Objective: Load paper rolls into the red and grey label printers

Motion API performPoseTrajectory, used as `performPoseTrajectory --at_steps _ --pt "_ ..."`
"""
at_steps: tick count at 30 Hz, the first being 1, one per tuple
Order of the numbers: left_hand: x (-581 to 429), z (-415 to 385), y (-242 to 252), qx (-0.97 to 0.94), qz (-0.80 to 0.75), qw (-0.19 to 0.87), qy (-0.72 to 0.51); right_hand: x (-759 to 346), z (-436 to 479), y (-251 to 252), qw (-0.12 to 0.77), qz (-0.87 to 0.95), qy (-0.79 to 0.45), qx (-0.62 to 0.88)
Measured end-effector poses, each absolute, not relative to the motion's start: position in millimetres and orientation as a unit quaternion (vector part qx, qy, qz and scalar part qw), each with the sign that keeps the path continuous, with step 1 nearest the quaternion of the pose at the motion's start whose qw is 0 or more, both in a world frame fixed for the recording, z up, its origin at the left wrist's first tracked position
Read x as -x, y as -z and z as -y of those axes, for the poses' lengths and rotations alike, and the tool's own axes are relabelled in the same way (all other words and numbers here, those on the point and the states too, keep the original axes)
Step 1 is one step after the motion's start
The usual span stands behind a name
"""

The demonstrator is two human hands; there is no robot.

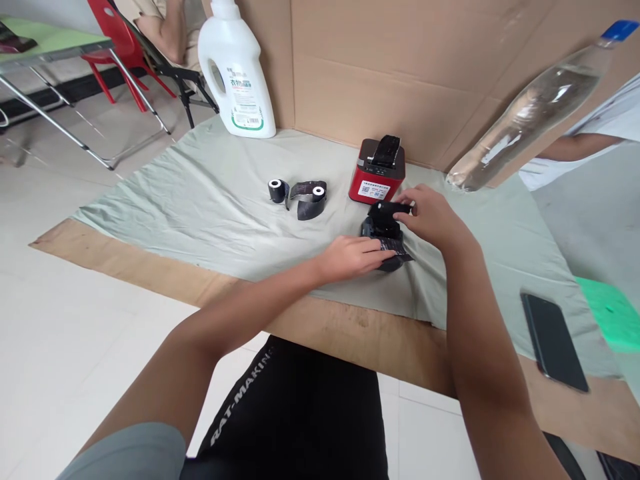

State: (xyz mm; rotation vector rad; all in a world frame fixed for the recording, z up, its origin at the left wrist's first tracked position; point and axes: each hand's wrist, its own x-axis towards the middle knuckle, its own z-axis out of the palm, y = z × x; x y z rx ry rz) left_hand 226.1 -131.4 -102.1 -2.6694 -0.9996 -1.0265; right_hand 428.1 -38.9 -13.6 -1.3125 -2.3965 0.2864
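Observation:
A small black printer (385,230) lies on the cloth in front of me, with its black lid (391,212) raised. My right hand (425,215) pinches the edge of that lid between thumb and fingers. A strip of black paper (399,248) sticks out over the printer's near side. My left hand (353,257) has its fingers closed against this strip; the thumb is hidden. Just behind stands a red and black box-shaped printer (377,175) with a label, and black paper (387,151) curls out of its top. Inside the open black printer, details are too dark to tell.
To the left are two partly unwound black paper rolls (277,192). A white detergent jug (245,80) and a tilted water bottle (530,120) stand by the cardboard wall (370,73). A phone (554,340) lies at right. Two other people are partly visible beyond the cardboard.

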Motion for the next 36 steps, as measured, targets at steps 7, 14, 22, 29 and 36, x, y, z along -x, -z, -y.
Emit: performPoseTrajectory --at_steps 7,14,22,29,36 --pt "-225.4 132.4 101.2 0.881 0.33 0.003 0.339 -430.4 52.3 -8.4 -0.034 0.84 -0.228 0.491" --pt "-208.9 113.3 103.2 0.747 0.484 -0.231 0.393 -440.0 38.0 12.9 0.024 0.775 -0.293 0.559" --pt "-213.5 101.3 98.3 0.696 0.577 -0.291 0.313 -440.6 24.5 30.8 0.027 0.695 -0.44 0.568" --pt "-215.5 106.6 93.5 0.727 0.592 -0.247 0.245 -447.4 71.2 83.2 0.313 0.665 -0.374 0.566" --pt "-215.7 106.9 98.0 0.75 0.588 -0.222 0.207 -418.7 151.1 101.7 0.299 0.69 -0.198 0.629"
